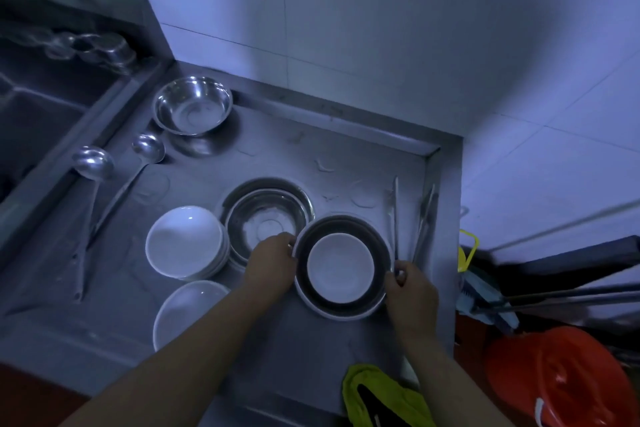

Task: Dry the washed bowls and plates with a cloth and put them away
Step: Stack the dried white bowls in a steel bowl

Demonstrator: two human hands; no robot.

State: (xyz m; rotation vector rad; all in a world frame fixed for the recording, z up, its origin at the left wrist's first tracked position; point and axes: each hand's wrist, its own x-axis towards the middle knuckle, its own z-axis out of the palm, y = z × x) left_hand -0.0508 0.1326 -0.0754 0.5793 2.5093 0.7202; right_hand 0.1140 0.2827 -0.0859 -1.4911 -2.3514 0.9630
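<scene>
Steel worktop (pixel 346 149) fills the dim, blue-lit kitchen corner. Near its right edge, toward the front, sits a dark-rimmed plate (pixel 341 265) with a white centre, resting on a white dish beneath. The left hand (pixel 272 265) curls its fingers over the plate's left rim; the right hand (pixel 410 282) pinches the right rim. A yellow-green cloth (pixel 384 395) lies at the front edge.

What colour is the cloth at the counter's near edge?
The cloth is yellow-green, seen in the head view.
</scene>
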